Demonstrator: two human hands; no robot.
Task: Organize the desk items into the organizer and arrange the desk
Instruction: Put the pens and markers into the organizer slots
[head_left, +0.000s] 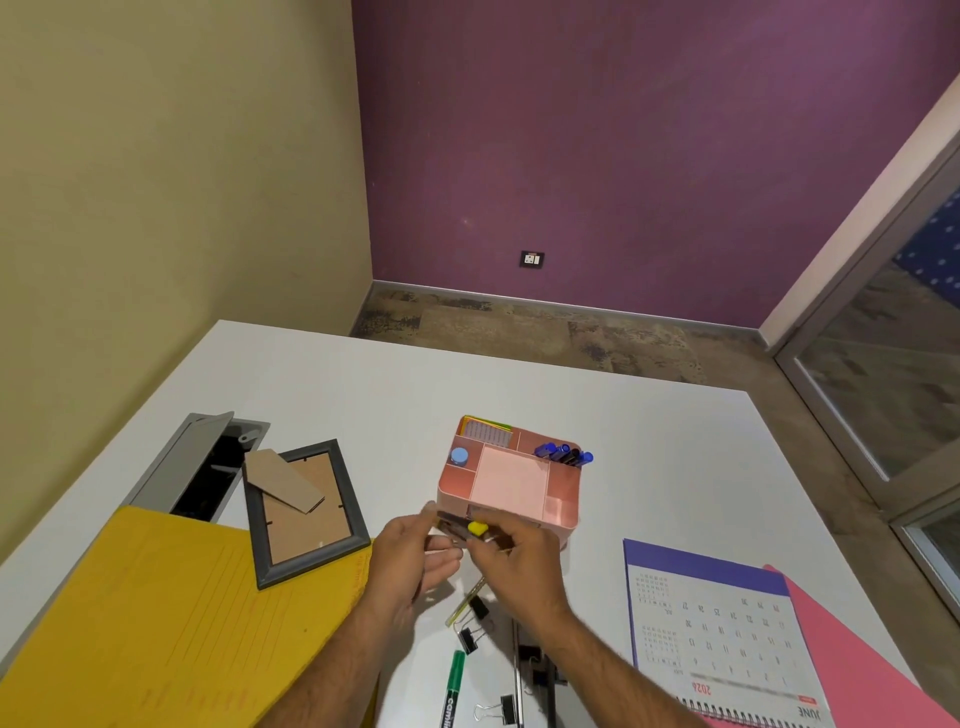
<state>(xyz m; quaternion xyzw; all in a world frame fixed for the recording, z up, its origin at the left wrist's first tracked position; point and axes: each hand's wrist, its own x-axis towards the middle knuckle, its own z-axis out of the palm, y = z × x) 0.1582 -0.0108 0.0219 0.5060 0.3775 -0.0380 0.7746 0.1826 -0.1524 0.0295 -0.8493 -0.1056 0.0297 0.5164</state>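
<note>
White desk, pink organizer centre. Your right hand pinches small yellow-tipped item; left hand steadies bundle, grip unclear. Light, stiff, slippery: hold mid-length.

Blurred hands, cropped items along the lower edge

The right hand and left hand smear around a dark bundle with a yellow tip, so what it is stays unclear. The green marker, the calendar, the yellow folder and the pink folder are cut off by the frame's edge. The right forearm hides part of the binder clips. The calendar's digits are too small to read.
</note>
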